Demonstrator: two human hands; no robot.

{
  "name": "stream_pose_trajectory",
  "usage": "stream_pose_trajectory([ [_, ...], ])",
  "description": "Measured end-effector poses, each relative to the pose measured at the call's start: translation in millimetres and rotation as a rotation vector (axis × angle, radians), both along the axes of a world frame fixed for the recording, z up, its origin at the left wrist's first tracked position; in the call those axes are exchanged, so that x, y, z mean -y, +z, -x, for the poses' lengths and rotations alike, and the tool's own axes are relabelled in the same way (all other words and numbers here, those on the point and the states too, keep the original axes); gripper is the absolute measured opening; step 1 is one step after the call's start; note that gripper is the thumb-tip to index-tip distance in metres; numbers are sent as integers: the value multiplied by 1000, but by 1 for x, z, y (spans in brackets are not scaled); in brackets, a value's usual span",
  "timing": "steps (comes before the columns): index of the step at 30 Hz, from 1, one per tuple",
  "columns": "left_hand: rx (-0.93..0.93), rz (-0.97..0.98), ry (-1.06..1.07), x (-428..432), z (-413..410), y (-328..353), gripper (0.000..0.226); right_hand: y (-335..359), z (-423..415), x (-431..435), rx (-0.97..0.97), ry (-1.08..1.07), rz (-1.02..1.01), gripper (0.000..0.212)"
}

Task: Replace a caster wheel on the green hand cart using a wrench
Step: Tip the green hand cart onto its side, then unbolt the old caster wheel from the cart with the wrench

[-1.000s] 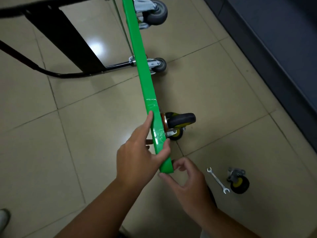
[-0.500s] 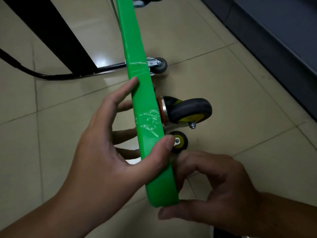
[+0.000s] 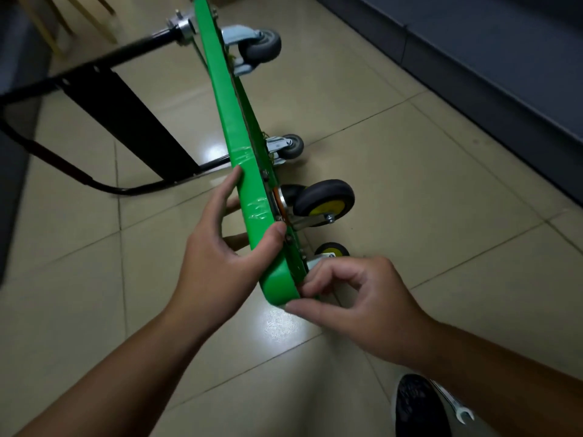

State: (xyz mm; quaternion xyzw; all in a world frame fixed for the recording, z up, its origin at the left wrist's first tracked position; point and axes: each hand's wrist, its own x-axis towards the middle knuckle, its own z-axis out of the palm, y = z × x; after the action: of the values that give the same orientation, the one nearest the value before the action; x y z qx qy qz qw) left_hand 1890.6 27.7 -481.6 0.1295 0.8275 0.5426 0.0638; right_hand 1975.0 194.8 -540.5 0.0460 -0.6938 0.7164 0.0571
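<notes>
Cart: the green cart [image 3: 235, 134] stands tipped on its side on the tiled floor [image 3: 410, 184], with the deck edge-up and running away from the camera and the underside facing right.
Left hand: the left hand [image 3: 217, 266] grips the deck's top edge close to the near end. The thumb is hooked over the right side, the index finger lies straight along the left side, and the other fingers [image 3: 232, 205] reach behind the deck.
Right hand: the right hand [image 3: 362, 298] is at the deck's near corner, where its curled fingers and thumb pinch that corner. I cannot tell whether they also hold some small part.
Wheels: a black wheel [image 3: 325, 198] with a yellow hub sticks out of the underside just past the left thumb. A low wheel [image 3: 331, 249] shows just above the right knuckles. A grey caster [image 3: 291, 146] and a far caster [image 3: 262, 45] sit further along the deck.
Handle: the black handle [image 3: 126, 127] extends to the left of the deck.
Wrench: the wrench [image 3: 454, 405] lies at bottom right beside a dark shoe [image 3: 416, 408], partly hidden by the right forearm and well apart from both hands.
</notes>
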Motion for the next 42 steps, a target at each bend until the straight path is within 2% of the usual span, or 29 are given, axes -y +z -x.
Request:
stream_pose_trajectory([
  [6,23,93,-21,-19,-31,1,108,-3,-36,-11,28,-50,-20,12],
  [9,48,109,-12,-21,-42,-4,106,-16,-51,-30,-22,35,-86,23],
  [10,52,107,-6,-21,-44,-4,107,-33,-56,-43,7,-20,-122,25],
  [11,56,97,2,-21,-46,-5,108,-56,-63,-59,91,-152,-140,26],
  [13,41,81,13,-22,-46,-8,107,-112,-83,-91,401,-458,-218,25],
  [14,30,77,19,-22,-45,-10,105,-143,-96,-102,575,-501,-320,25],
  [16,23,60,29,-22,-43,-15,101,-204,-125,-114,823,-419,-509,28],
  [19,6,63,23,-21,-39,-18,105,-264,-156,-115,970,-267,-720,27],
  [24,18,96,41,-19,-39,-15,105,-294,-176,-108,1005,-173,-955,13],
  [27,18,72,45,-21,-38,-18,102,-299,-181,-109,965,-97,-1068,16],
  [35,34,11,57,-21,-37,-20,99,-298,-182,-110,1010,-91,-1154,21],
  [42,41,8,45,-24,-40,-18,100,-296,-170,-116,1036,-50,-1053,17],
])
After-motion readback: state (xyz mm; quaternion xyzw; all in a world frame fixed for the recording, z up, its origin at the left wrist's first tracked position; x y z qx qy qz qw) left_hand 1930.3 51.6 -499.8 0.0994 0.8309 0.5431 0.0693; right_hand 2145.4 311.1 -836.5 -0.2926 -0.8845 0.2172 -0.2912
